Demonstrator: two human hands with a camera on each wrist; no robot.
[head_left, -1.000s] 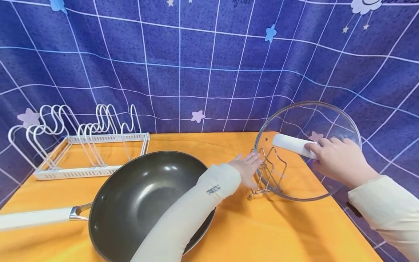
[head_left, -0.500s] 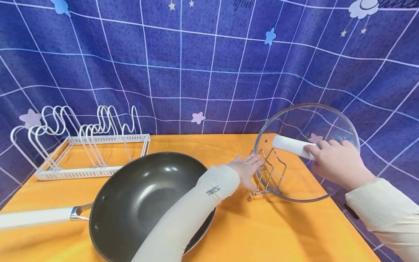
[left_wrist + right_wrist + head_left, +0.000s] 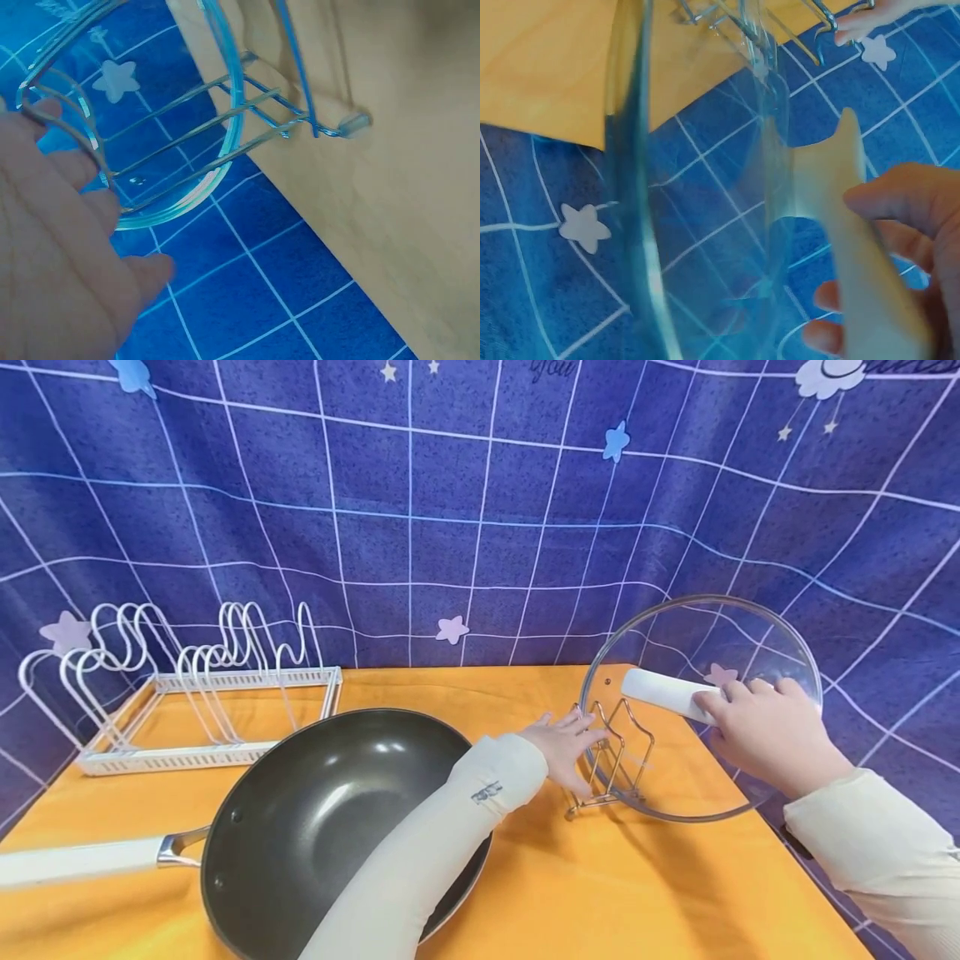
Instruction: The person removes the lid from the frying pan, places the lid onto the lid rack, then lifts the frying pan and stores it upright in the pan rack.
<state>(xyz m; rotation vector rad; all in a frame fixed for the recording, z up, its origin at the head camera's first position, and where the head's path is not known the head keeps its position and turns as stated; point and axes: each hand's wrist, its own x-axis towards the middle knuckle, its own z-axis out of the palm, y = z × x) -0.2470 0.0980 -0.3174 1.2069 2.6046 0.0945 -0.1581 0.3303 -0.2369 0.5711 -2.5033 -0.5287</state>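
Observation:
A round glass lid (image 3: 697, 747) with a metal rim stands on edge in a small wire lid rack (image 3: 617, 764) at the right of the table. My right hand (image 3: 776, 735) grips the lid's white handle (image 3: 663, 692); the right wrist view shows thumb and fingers round that handle (image 3: 874, 277). My left hand (image 3: 562, 750) is at the rack's left end, its fingers spread. In the left wrist view those fingers (image 3: 101, 206) lie right at the end wire loop, and the lid's rim (image 3: 236, 97) passes between the rack's wires.
A dark wok (image 3: 337, 835) with a white handle (image 3: 82, 860) sits at the front left, under my left forearm. Behind it stands a white wire rack (image 3: 176, 760) with upright loops. A blue grid-patterned curtain (image 3: 450, 468) backs the orange-covered table (image 3: 585, 893).
The fingers of my left hand have spread a little wider at the rack. The lid and my right hand hold nearly still.

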